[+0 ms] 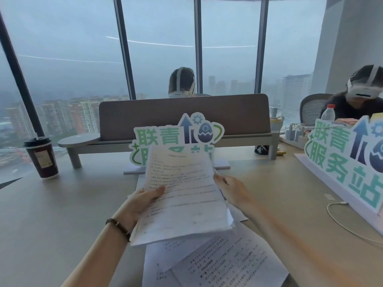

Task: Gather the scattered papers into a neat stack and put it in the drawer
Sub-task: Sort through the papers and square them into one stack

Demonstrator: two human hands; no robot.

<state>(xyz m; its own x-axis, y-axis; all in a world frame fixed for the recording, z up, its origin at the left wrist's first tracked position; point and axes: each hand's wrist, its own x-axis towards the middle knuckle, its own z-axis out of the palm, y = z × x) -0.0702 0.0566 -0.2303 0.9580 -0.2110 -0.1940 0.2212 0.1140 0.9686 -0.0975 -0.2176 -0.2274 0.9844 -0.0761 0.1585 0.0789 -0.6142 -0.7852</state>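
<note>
Both hands, left [143, 200] and right [230, 188], grip white printed paper bundle [182, 195] mid-frame; loose sheets [217, 264] remain on beige surface [62, 214]; no drawer visible.

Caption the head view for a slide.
Both hands, left hand and right hand, hold a sheaf of papers above loose sheets on the desk.

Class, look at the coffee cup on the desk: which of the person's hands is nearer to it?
Left. The left hand grips the held papers' left edge, on the coffee cup's side; the right hand holds their right edge, farther away.
</note>
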